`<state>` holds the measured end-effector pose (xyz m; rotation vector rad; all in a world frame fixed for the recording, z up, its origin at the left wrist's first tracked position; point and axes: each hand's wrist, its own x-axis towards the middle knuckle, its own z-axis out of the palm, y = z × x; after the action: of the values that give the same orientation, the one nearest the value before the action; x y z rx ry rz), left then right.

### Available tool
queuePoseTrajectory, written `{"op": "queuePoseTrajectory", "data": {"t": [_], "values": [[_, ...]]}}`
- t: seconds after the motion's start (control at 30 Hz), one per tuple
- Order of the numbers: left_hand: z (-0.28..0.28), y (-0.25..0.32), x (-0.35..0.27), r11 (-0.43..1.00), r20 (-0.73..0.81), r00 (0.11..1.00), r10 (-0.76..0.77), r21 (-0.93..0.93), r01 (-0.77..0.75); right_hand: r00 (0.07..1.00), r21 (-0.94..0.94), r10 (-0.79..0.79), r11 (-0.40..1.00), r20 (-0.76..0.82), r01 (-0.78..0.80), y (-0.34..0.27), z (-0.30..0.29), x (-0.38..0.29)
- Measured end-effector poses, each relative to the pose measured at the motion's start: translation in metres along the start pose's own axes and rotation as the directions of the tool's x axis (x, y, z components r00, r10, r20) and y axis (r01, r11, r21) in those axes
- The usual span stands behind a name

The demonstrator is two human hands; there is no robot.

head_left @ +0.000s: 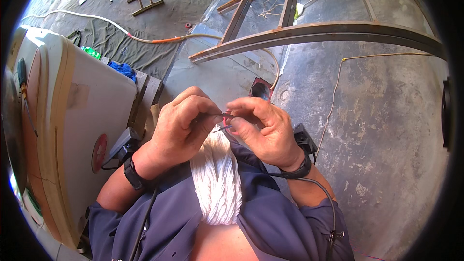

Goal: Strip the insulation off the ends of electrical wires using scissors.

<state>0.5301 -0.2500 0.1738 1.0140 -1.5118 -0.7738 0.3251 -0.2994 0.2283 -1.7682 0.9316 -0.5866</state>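
Observation:
My left hand [188,125] and my right hand [262,128] are raised in front of my chest, their fingertips almost meeting. Between them are thin dark wires [227,115], pinched by the left thumb and forefinger. A thin red loop [231,130], wire or tape, hangs at the right fingertips. Its exact kind cannot be told. The right thumb and forefinger close in on the same wires, and the fingers partly hide them. A white ribbed cloth [216,181] lies down my chest just below the hands.
A white chest-like cabinet [98,105] stands at the left, with a screwdriver [24,87] on top. A rusty steel frame [311,30] lies ahead on the right. A hose [145,40] crosses the floor. Beyond my hands is a dark red box-like object [268,84] with a round opening.

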Motion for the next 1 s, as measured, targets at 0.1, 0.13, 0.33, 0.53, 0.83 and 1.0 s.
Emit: {"op": "queuePoseTrajectory", "data": {"t": [0.1, 0.13, 0.33, 0.53, 0.83, 1.0], "values": [[0.0, 0.0, -0.001, 1.0, -0.026, 1.0, -0.006, 0.02, 0.007, 0.994, 0.18, 0.091, 0.981, -0.065, -0.078, 0.004, 0.007, -0.002], [0.001, 0.0, -0.001, 0.999, -0.038, 0.999, -0.016, 0.037, 0.018, 0.994, 0.18, 0.09, 0.981, -0.065, -0.077, 0.005, 0.006, -0.002], [0.005, -0.001, -0.004, 0.997, -0.09, 0.996, -0.013, 0.072, 0.02, 0.999, -0.005, 0.049, 0.999, -0.017, -0.049, 0.004, 0.005, 0.001], [0.008, -0.001, -0.004, 0.999, -0.135, 0.991, -0.016, 0.041, 0.022, 0.99, 0.127, 0.136, 0.983, -0.044, -0.13, 0.004, 0.008, -0.002], [0.015, 0.005, -0.007, 0.998, -0.23, 0.972, -0.037, 0.038, 0.046, 0.978, 0.3, 0.192, 0.94, -0.078, -0.161, 0.004, 0.018, -0.004], [0.016, 0.002, -0.009, 0.998, -0.213, 0.975, -0.06, -0.033, 0.054, 0.977, 0.295, 0.196, 0.941, -0.082, -0.164, 0.001, 0.021, -0.003]]}}
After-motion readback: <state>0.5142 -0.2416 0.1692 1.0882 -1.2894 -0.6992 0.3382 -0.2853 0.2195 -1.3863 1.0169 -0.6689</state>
